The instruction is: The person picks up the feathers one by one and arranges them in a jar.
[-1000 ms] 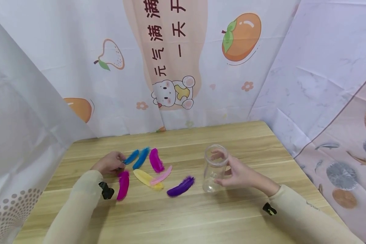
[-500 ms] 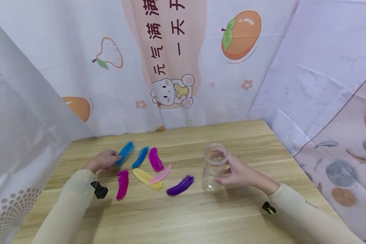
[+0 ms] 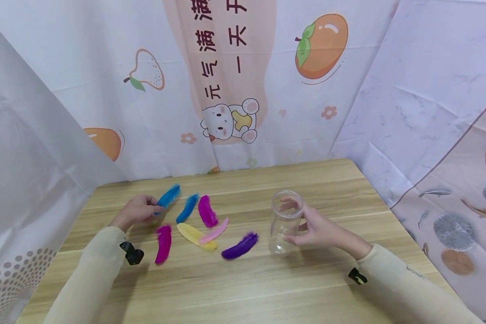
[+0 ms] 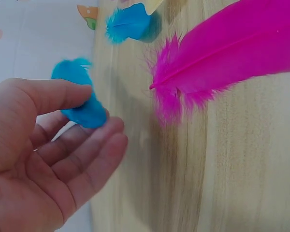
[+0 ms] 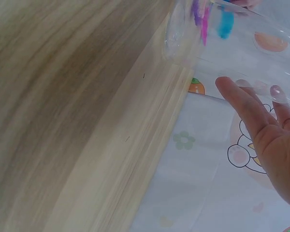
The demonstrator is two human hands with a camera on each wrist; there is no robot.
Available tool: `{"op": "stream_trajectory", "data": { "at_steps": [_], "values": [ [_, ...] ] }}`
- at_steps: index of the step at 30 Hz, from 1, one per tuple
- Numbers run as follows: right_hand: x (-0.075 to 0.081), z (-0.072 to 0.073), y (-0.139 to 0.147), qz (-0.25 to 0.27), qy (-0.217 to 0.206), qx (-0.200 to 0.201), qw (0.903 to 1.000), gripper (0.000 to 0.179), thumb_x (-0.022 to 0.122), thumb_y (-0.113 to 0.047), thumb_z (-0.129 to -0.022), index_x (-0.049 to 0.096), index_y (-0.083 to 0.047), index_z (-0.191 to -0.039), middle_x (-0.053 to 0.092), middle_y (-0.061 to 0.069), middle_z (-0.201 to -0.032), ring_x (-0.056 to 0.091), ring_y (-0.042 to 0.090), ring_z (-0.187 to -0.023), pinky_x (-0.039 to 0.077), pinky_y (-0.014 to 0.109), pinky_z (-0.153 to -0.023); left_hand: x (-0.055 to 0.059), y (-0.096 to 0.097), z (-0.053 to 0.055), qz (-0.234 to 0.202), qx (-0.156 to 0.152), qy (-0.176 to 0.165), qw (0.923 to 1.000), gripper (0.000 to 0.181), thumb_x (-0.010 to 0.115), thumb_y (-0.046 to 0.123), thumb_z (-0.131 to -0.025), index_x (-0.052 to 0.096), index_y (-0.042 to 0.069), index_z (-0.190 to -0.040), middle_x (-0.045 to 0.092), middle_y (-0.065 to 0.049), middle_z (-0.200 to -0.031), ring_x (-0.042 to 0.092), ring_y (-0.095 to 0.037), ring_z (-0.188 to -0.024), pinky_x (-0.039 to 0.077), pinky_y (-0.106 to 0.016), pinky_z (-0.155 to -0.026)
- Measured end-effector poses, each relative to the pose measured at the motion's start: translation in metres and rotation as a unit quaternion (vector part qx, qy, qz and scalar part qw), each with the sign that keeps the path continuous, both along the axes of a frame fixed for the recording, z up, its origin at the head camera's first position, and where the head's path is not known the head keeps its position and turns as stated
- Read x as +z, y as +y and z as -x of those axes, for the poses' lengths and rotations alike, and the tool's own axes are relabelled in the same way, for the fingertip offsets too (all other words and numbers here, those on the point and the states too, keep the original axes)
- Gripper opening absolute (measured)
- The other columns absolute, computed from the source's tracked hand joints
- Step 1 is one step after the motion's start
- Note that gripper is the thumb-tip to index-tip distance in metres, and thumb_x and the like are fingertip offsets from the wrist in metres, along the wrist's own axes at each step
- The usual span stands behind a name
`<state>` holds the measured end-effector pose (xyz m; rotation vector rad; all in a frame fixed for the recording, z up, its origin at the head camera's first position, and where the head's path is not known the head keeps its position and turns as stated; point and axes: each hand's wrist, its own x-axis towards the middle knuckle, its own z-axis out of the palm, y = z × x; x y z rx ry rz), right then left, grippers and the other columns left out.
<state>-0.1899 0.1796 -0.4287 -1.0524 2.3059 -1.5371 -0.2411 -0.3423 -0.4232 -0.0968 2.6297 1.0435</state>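
Between thumb and fingers my left hand (image 3: pixel 139 210) pinches a blue feather (image 3: pixel 169 197) at the table's far left. In the left wrist view the thumb lies across this blue feather (image 4: pixel 89 113), which is clear of the wood. My right hand (image 3: pixel 320 230) holds a clear jar (image 3: pixel 277 236) upright on the table, fingers around its right side. Through the jar wall (image 5: pixel 232 58) the right wrist view shows coloured feathers. Near the left hand lie a magenta feather (image 3: pixel 164 245) and a second blue feather (image 3: pixel 187 209).
Also on the wooden table (image 3: pixel 235 288) lie another magenta feather (image 3: pixel 207 211), a yellow feather (image 3: pixel 190 234) partly under a pink feather (image 3: pixel 214 232), and a purple feather (image 3: pixel 240 246) left of the jar. A printed curtain (image 3: pixel 166 121) hangs at the back edge.
My left hand has drawn the blue feather left and away from the second blue one, turning it more upright. The right hand and jar have stayed in place.
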Motion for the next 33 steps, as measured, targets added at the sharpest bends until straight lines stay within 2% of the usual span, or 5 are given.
{"op": "stream_trajectory", "data": {
  "at_steps": [7,16,20,26,33],
  "values": [
    [-0.002,-0.001,0.0,0.002,0.003,-0.001,1.0,0.091,0.088,-0.008,-0.078,0.034,-0.023,-0.149,0.051,0.012,-0.138,0.059,0.035,-0.12,0.06,0.04,-0.082,0.001,-0.001,0.001,-0.016,0.002,0.012,0.9998,0.031,0.067,0.011,-0.097,0.061,-0.011,-0.117,0.067,-0.011,-0.088,0.065,-0.023,-0.079,0.06,-0.036,-0.075],
    [-0.002,-0.001,0.001,0.002,0.009,0.002,1.0,0.092,0.087,-0.006,-0.077,0.034,-0.022,-0.15,0.051,0.011,-0.138,0.059,0.034,-0.119,0.061,0.041,-0.08,-0.001,-0.004,0.001,-0.015,-0.013,0.021,0.9996,0.023,0.065,0.018,-0.101,0.068,-0.006,-0.102,0.066,-0.006,-0.081,0.06,-0.019,-0.074,0.057,-0.031,-0.067],
    [-0.002,0.002,0.005,-0.008,0.023,0.003,0.9997,0.091,0.087,-0.007,-0.079,0.032,-0.014,-0.151,0.05,0.012,-0.139,0.058,0.035,-0.119,0.061,0.039,-0.079,-0.004,-0.006,0.002,-0.009,-0.009,0.029,0.9995,0.03,0.063,0.026,-0.102,0.065,-0.003,-0.094,0.061,-0.004,-0.076,0.056,-0.02,-0.073,0.053,-0.03,-0.066],
    [-0.001,0.002,0.006,-0.017,0.038,0.004,0.9991,0.091,0.087,-0.009,-0.079,0.031,-0.01,-0.151,0.05,0.014,-0.139,0.058,0.036,-0.118,0.061,0.038,-0.077,-0.008,-0.011,0.001,-0.031,-0.001,0.029,0.9991,0.035,0.064,0.029,-0.102,0.064,-0.005,-0.098,0.062,-0.007,-0.082,0.06,-0.024,-0.08,0.058,-0.035,-0.074],
    [0.0,0.001,0.002,-0.001,0.017,0.009,0.9998,0.093,0.087,-0.008,-0.079,0.029,-0.01,-0.152,0.049,0.015,-0.14,0.058,0.036,-0.118,0.061,0.041,-0.078,-0.009,-0.016,-0.003,-0.035,0.004,0.045,0.9984,0.037,0.065,0.033,-0.101,0.064,-0.004,-0.097,0.059,-0.007,-0.079,0.056,-0.023,-0.078,0.055,-0.035,-0.07]
  ]
}}
